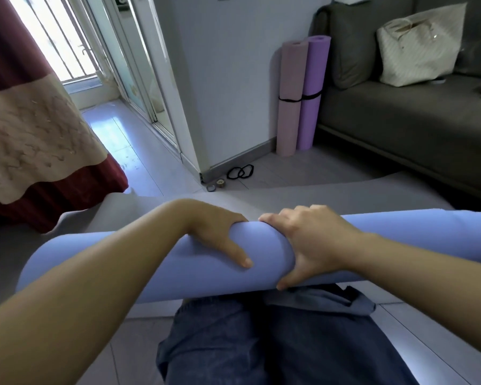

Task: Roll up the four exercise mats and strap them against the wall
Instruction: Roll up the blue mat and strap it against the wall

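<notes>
The rolled mat (178, 259) lies crosswise above the person's legs (261, 343), over a flat mat (289, 195) on the floor (150, 162). Behind, two upright mats (290, 112) stand together against the wall (228, 79), left of the sofa (400, 129); straps (240, 172) lie on the floor left of them.

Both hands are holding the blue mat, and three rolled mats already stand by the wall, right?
Not three, only two: the head view shows the pink mat and the purple mat standing by the wall. The left hand and right hand do grip the blue mat.

left hand (217, 232): curled, thumb splayed, gripping | right hand (314, 240): curled, gripping | forearms: converging forward
</notes>
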Action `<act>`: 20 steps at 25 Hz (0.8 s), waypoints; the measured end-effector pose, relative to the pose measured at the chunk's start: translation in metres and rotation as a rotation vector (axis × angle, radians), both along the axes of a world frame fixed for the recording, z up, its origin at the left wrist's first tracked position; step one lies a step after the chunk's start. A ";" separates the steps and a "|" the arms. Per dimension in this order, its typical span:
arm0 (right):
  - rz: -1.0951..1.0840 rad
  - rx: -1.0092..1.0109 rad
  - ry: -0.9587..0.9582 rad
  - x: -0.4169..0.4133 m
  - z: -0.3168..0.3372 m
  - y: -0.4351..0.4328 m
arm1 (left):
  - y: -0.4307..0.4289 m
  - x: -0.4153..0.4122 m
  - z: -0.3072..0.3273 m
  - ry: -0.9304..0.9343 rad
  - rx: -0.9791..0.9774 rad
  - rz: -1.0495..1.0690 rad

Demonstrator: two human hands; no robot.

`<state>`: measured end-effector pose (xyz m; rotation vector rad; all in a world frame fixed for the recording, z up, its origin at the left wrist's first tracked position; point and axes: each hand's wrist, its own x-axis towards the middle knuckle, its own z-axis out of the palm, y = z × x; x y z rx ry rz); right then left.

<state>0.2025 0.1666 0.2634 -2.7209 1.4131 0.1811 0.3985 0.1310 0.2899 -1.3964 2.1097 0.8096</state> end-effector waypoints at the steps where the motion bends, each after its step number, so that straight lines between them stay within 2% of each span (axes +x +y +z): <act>1: 0.032 -0.040 0.016 -0.005 0.006 0.001 | 0.005 -0.001 0.002 0.022 -0.040 -0.005; 3: 0.090 -0.060 0.023 -0.009 0.017 0.004 | 0.013 0.003 0.008 0.061 -0.058 0.019; 5: 0.112 -0.006 0.020 -0.008 0.026 0.008 | 0.021 0.003 0.013 0.060 0.012 0.034; 8: 0.106 0.164 0.038 -0.005 0.017 0.012 | 0.028 0.000 0.007 0.020 0.118 0.023; 10: 0.057 0.278 0.039 -0.008 0.010 0.008 | 0.030 0.000 0.006 0.000 0.097 0.037; 12: -0.019 0.419 0.016 -0.009 0.010 -0.002 | 0.037 0.003 0.004 -0.026 -0.069 0.000; 16: -0.118 0.702 -0.034 -0.005 0.015 -0.033 | 0.075 0.009 -0.017 -0.109 -0.625 -0.210; 18: -0.120 0.736 -0.051 -0.003 0.017 -0.040 | 0.080 0.011 -0.031 -0.075 -0.713 -0.197; 20: -0.112 0.658 -0.125 -0.002 0.013 -0.032 | 0.071 0.014 -0.037 -0.010 -0.733 -0.116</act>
